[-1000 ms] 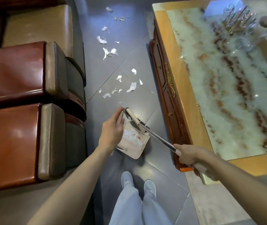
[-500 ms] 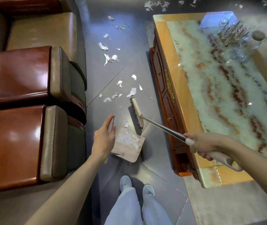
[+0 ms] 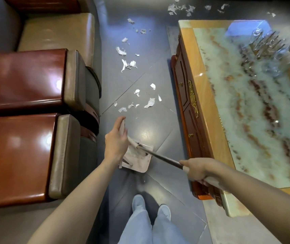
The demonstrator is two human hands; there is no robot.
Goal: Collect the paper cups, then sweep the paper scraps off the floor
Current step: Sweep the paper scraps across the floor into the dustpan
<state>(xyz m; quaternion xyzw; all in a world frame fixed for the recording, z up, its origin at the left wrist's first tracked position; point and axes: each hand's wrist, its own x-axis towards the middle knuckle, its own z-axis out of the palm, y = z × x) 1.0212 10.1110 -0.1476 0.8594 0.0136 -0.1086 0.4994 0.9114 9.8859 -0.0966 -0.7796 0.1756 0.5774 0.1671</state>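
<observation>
While the left hand (image 3: 115, 147) grips the dustpan (image 3: 138, 165), the right hand (image 3: 196, 169) clasps the broom (image 3: 162, 158) — head inside.

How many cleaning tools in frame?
2. A dustpan ahead of the shoes, its handle gripped by the left hand; a broom gripped by the right hand, its head over the dustpan. None looks hidden.

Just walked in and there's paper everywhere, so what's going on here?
A person is sweeping up. Their left hand holds the dustpan by its upright handle, and their right hand grips the broom, whose head sits at the pan's mouth. Many paper scraps lie on the floor ahead, between the sofa and the coffee table.
</observation>
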